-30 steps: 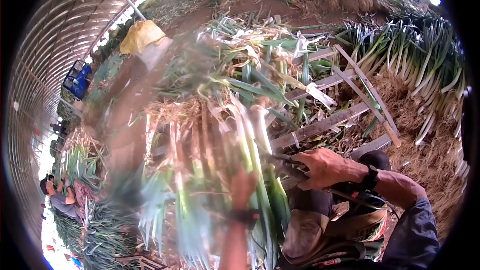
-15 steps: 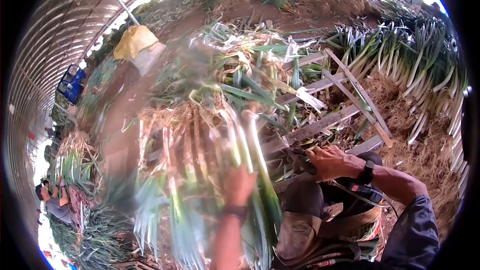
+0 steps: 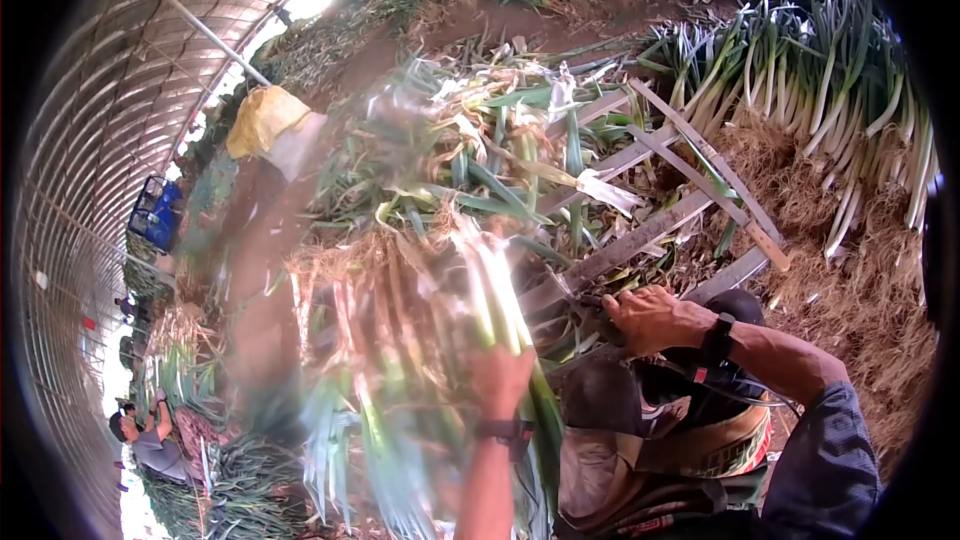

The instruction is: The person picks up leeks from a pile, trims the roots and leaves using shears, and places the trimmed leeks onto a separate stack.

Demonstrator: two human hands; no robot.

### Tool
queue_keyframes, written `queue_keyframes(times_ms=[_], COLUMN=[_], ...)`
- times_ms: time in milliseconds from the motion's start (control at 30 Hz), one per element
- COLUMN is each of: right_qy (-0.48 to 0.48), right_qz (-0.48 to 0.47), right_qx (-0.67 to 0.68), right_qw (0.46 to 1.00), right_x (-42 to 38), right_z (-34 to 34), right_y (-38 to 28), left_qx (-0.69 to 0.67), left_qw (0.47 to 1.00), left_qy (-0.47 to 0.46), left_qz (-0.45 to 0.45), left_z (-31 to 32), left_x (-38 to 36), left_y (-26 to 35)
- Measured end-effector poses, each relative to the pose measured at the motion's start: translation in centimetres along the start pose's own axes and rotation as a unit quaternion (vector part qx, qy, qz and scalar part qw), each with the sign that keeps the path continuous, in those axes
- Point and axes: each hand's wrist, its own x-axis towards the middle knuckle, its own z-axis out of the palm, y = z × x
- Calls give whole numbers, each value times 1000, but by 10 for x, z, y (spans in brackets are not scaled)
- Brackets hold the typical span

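My left hand (image 3: 502, 378), slightly blurred, is closed around the pale green stalks of a few leeks (image 3: 492, 290). Their white root ends point away from me and their leaves trail back along my forearm. More leeks (image 3: 355, 340), with brown roots and dull outer skins, lie side by side just left of that hand. My right hand (image 3: 652, 322) is closed in front of my knees, its fingers round a dark object that I cannot make out. Slatted bars (image 3: 640, 245) of a low frame run just beyond it.
Stripped leaves (image 3: 500, 130) are heaped ahead. Cleaned leeks (image 3: 830, 70) lie in a row at right, roots towards me. Crossed wooden slats (image 3: 710, 170) stand between. At left are a yellow-and-white sack (image 3: 270, 125), a blue crate (image 3: 155, 212) and another person (image 3: 155, 440) beside leek piles.
My left hand has shifted right and now lies over the stalks of the right-hand leeks. My right hand stays almost in place. The whole view has turned slightly.
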Motion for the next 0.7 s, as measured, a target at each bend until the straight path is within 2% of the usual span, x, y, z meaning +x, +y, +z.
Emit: queue_keyframes(times_ms=[133,200,300,367,400,500,533,567,633,700], right_qy=[-30,-65,-72,-72,-30,-111,-116,-72,13,86], right_qz=[7,15,12,8,2,16,26,19,3,12], right_qx=[-9,-16,-33,-41,-54,-7,8,-7,-39,28], right_qw=[999,998,997,997,998,994,993,997,999,996], right_x=[6,10,8,9,8,12,12,12,13,11], right_z=[1,-8,-15,-18,-14,-21,-26,-20,2,-10], right_y=[2,-3,-7,-8,-8,-6,-8,-5,2,-4], left_qx=[42,69,48,-19,-52,-192,-256,-243,-283,-297], left_qw=[995,996,998,991,988,979,964,966,956,951], left_qy=[-75,32,2,-136,-144,-69,-74,-86,-80,-83], left_qz=[-48,-47,-39,-6,-21,5,17,34,12,19], left_z=[-11,47,35,7,1,-28,-45,-39,-53,-66], left_x=[2,11,13,21,19,2,-7,-3,-13,-21], left_y=[27,8,8,-4,-9,-15,-12,-30,-37,-49])
